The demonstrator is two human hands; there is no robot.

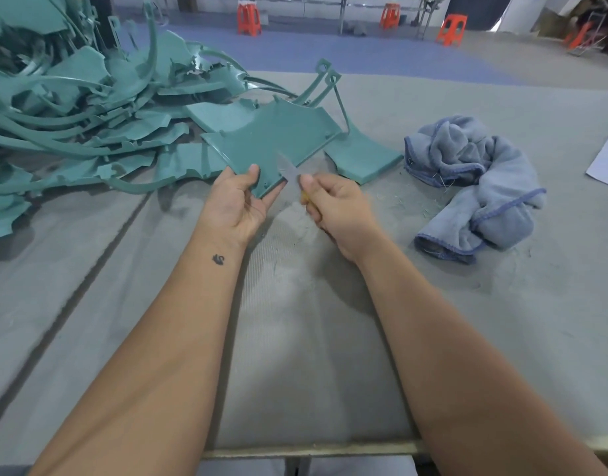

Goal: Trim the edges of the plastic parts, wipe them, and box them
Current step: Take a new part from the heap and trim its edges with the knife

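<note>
A person sits at a grey cloth-covered table (330, 338) with both bare forearms stretched forward. The left hand (239, 201) holds a flat teal plastic part (268, 142) by its near corner, thumb on top and fingers curled underneath, so the part is lifted off the table and tilts away from the person. The right hand (337, 207) grips a small knife (290, 170) with a yellow handle, fingers wrapped round the handle and thumb pressed near the base of the blade. The blade lies against the near right edge of the held part, just beside the left thumb.

To the left, a big heap of teal plastic parts (72, 108) covers the table, with flat panels and long curved strips tangled together; some show ragged edges. Another flat teal piece (362, 158) lies on the table just to the right of the held part, partly under it. Two thin teal strips with loop ends (325, 77) stick up behind it.

A crumpled blue-grey towel (474, 183) lies on the table to the right, well apart from the hands. A sheet of white paper (606, 159) shows at the right edge. Fine shavings speckle the cloth near the towel. No box shows in this view. Orange stools (249, 18) stand on the floor beyond the table.
</note>
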